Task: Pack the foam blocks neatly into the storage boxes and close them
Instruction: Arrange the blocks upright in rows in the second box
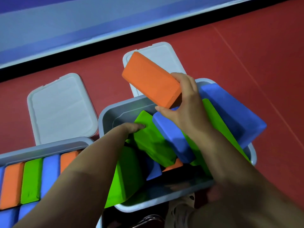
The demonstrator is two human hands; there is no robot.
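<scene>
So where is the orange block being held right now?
In the head view, upper centre: the right hand grips the orange block above the right box, before a lid.

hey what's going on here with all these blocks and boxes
A person is packing foam blocks. The right hand grips an orange block above the right box, where blocks lie jumbled. The left hand rests straight fingers on a green block inside. The left box holds a neat row. Both lids lie on the floor.
</scene>
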